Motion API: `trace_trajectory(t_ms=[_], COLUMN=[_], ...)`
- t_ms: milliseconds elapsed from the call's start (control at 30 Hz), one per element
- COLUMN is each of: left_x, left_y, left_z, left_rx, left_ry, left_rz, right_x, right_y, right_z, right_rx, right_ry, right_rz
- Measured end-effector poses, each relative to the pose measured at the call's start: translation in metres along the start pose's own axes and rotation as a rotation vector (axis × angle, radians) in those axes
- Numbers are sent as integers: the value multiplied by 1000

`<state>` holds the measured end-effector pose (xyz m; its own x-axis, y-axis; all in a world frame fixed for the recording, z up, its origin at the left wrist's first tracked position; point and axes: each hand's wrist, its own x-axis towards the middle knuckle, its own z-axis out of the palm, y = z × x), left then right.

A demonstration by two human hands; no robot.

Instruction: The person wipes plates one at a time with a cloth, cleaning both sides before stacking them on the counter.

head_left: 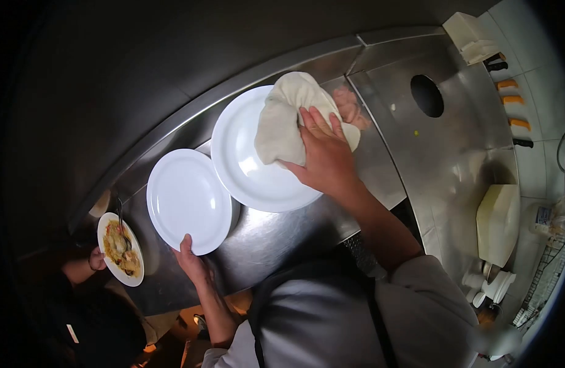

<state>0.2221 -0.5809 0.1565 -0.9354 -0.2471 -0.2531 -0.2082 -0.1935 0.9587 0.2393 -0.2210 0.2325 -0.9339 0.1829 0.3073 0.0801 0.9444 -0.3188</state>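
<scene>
My right hand (327, 154) presses a folded off-white cloth (278, 126) down on the right part of a large white plate (242, 162); its fingers lie over the cloth. My left hand (195, 265) grips the near rim of a smaller white plate (185, 196), thumb on top and the other fingers mostly hidden below. The smaller plate sits left of the large one, their rims close together or overlapping. A pinkish crumpled bundle (351, 107) lies just beyond the cloth; what it is I cannot make out.
At left another person's hand (97, 259) holds a plate of food (121, 250) with utensils on it. A steel counter (276, 239) runs under the plates. Its right section has a round hole (427, 96). Several orange- and black-handled knives (513, 100) line the tiled wall, above a white block (498, 224).
</scene>
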Motion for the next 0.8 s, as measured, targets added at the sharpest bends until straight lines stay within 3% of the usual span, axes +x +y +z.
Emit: trace_trajectory(t_ms=[100, 200, 300, 367, 467, 500, 600, 633, 700, 800], left_x=[3, -20, -75, -106, -129, -134, -138, -138, -139, -139], left_y=[6, 22, 54, 59, 55, 58, 66, 68, 72, 79], left_z=[-2, 4, 29, 49, 81, 88, 94, 93, 93, 101], left_rx=[28, 147, 430, 383, 382, 370, 358, 353, 343, 309], left_ry=[-1, 251, 288, 52, -212, -265, -360, -382, -414, -467], left_rz=[-13, 349, 843, 808, 794, 790, 794, 806, 778, 758], right_x=[2, 4, 5, 4, 4, -1, -10, -12, -22, -27], right_y=[-1, -5, -12, -18, -16, -15, 39, 64, 118, 118], right_z=[-6, -9, -15, -26, -43, -51, -66, -62, -33, -5], right_rx=[11, 47, 47, 93, 418, 644, 844, 900, 122, 36], right_ry=[-17, 20, 16, 0, -82, 109, 462, 412, 311, 232], right_rz=[1, -25, -56, -92, -230, -215, 186, 422, 204, 77])
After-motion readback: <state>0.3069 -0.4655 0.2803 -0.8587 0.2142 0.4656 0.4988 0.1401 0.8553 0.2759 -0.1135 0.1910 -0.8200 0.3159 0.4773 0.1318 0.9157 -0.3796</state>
